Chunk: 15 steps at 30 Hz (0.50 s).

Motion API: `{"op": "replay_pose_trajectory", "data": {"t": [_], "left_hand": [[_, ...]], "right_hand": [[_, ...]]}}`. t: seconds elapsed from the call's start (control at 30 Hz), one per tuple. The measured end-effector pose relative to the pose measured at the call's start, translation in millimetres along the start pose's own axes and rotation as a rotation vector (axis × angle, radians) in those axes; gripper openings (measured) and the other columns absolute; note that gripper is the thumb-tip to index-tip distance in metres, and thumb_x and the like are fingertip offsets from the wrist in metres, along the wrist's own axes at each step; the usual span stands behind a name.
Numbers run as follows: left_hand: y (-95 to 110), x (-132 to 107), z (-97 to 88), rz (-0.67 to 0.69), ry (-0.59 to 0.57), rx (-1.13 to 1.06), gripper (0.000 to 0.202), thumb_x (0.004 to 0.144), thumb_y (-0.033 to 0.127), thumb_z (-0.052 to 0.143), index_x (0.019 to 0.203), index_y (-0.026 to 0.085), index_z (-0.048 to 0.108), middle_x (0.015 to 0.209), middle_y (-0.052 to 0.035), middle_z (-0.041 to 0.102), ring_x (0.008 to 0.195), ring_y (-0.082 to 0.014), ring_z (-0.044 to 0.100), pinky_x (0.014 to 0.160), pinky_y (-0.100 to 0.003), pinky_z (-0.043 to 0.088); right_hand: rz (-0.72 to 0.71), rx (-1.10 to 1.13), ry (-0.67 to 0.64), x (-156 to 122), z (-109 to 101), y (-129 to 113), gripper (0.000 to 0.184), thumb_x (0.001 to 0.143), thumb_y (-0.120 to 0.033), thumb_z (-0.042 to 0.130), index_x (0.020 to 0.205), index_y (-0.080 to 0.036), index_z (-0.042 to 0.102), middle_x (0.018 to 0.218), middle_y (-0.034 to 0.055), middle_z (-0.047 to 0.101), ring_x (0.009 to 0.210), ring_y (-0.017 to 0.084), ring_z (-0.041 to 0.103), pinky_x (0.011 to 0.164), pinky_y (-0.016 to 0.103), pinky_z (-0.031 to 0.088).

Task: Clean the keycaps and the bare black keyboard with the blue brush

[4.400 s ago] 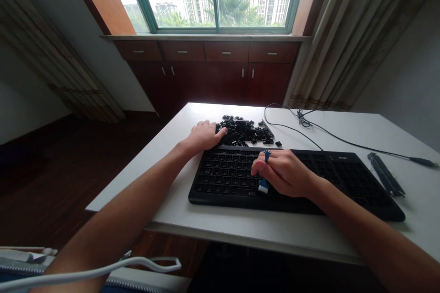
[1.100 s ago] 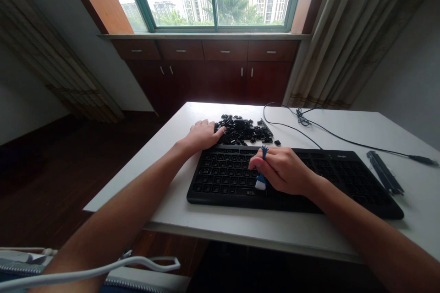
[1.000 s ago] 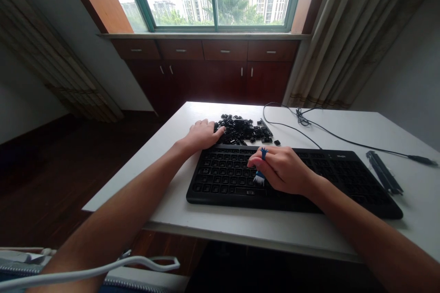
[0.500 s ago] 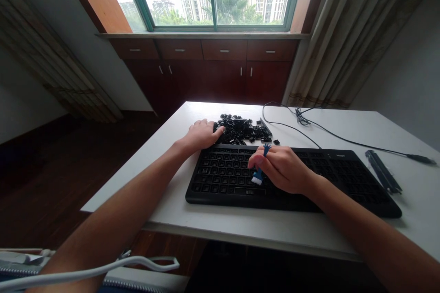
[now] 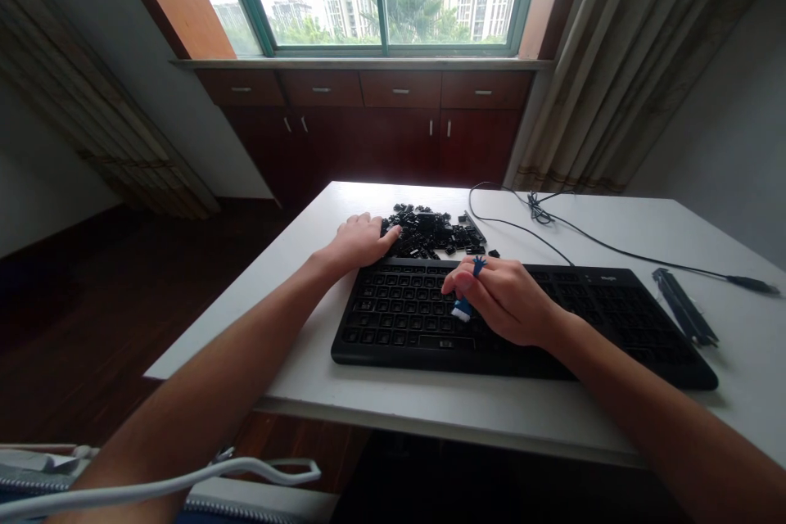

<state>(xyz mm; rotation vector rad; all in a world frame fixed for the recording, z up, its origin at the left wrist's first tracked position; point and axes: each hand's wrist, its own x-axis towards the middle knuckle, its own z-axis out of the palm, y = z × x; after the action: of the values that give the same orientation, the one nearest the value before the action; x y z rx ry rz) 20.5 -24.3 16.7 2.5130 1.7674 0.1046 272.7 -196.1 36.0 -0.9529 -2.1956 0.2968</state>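
A black keyboard with its keycaps off lies on the white table. My right hand grips a small blue brush whose white bristles touch the middle of the keyboard; the blue handle end pokes up between my fingers. My left hand rests flat on the table at the keyboard's far left corner, fingertips against a pile of loose black keycaps.
A black cable runs from the keyboard across the table to the right. A long black strip lies right of the keyboard. A white cord crosses the lower left. Dark cabinets and a window stand behind.
My right hand has drawn the brush a little up and left across the keyboard, from the lower row toward the middle rows. My left hand has stayed put.
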Motion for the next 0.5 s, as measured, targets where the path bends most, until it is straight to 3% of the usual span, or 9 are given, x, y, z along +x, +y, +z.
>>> {"op": "replay_pose_trajectory", "data": {"t": [0.13, 0.27, 0.37, 0.5], "left_hand": [[-0.4, 0.7, 0.1, -0.001, -0.005, -0.002, 0.089, 0.1, 0.072, 0.022, 0.148, 0.006, 0.058, 0.152, -0.0276, 0.055, 0.144, -0.0435, 0.048, 0.119, -0.052, 0.036], [-0.2, 0.7, -0.1, -0.01, -0.007, 0.003, 0.086, 0.1, 0.073, 0.022, 0.145, 0.011, 0.06, 0.15, -0.0251, 0.057, 0.142, -0.042, 0.049, 0.118, -0.052, 0.039], [-0.2, 0.1, -0.4, -0.011, -0.005, 0.011, 0.083, 0.1, 0.073, 0.022, 0.145, 0.015, 0.061, 0.15, -0.0223, 0.058, 0.142, -0.0404, 0.049, 0.118, -0.052, 0.039], [-0.8, -0.6, -0.4, -0.003, -0.003, -0.002, 0.085, 0.1, 0.073, 0.022, 0.145, 0.011, 0.06, 0.151, -0.0247, 0.057, 0.142, -0.0415, 0.049, 0.118, -0.052, 0.038]], "right_hand": [[-0.012, 0.047, -0.02, 0.1, -1.2, -0.7, 0.047, 0.115, -0.032, 0.033, 0.103, -0.016, 0.076, 0.09, 0.0034, 0.075, 0.079, 0.012, 0.067, 0.076, 0.028, 0.05], [-0.02, -0.049, 0.002, 0.3, 1.6, 1.5, 0.043, 0.113, -0.033, 0.04, 0.101, -0.014, 0.077, 0.087, 0.0047, 0.075, 0.077, 0.014, 0.068, 0.074, 0.029, 0.051], [-0.04, -0.101, 0.04, 0.9, 4.3, 2.8, 0.04, 0.112, -0.032, 0.044, 0.103, -0.012, 0.077, 0.096, 0.0081, 0.078, 0.088, 0.018, 0.073, 0.078, 0.03, 0.055], [-0.055, -0.098, 0.051, 1.7, 3.6, 1.8, 0.04, 0.112, -0.032, 0.043, 0.104, -0.012, 0.076, 0.1, 0.0102, 0.078, 0.092, 0.019, 0.075, 0.083, 0.031, 0.056]]}}
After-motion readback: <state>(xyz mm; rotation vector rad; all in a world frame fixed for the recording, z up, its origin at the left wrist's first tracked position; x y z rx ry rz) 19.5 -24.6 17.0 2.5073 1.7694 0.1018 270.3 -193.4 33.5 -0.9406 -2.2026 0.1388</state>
